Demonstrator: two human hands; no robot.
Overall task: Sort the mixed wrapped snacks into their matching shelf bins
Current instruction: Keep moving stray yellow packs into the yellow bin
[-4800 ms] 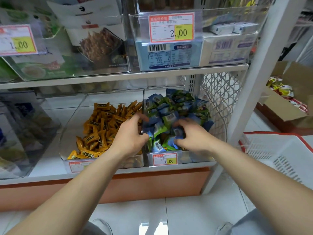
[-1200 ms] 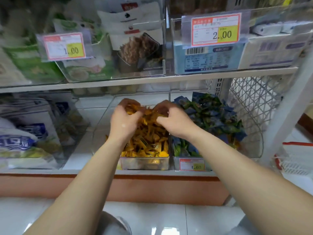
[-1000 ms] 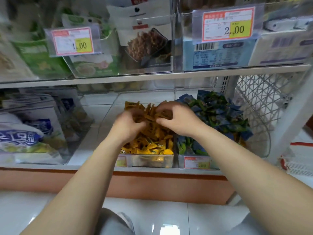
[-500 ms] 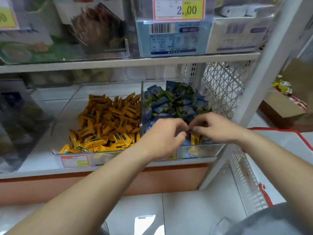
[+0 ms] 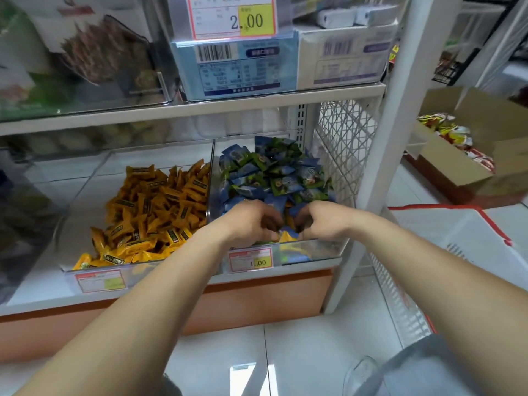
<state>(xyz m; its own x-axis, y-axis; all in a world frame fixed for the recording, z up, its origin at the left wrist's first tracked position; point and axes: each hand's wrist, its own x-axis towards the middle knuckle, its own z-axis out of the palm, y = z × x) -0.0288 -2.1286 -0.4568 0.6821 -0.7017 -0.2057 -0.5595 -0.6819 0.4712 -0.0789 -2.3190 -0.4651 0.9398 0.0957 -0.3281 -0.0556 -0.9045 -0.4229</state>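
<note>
While the left hand (image 5: pixel 251 224) and right hand (image 5: pixel 325 221) reach into the front of a clear bin (image 5: pixel 311 250), blue and green wrapped snacks (image 5: pixel 274 172) are heaped just beyond the knuckles. Stray yellow-wrapped snacks (image 5: pixel 285 237) lie between the curled fingertips; whether either hand grips one cannot be told. A neighbouring bin (image 5: pixel 88 201) holding the yellow snack pile (image 5: pixel 154 207) sits just left of the left hand.

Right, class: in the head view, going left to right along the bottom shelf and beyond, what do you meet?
yellow wrapped snacks → blue-and-green wrapped snacks → white wire mesh panel → white shelf post → cardboard box
</note>
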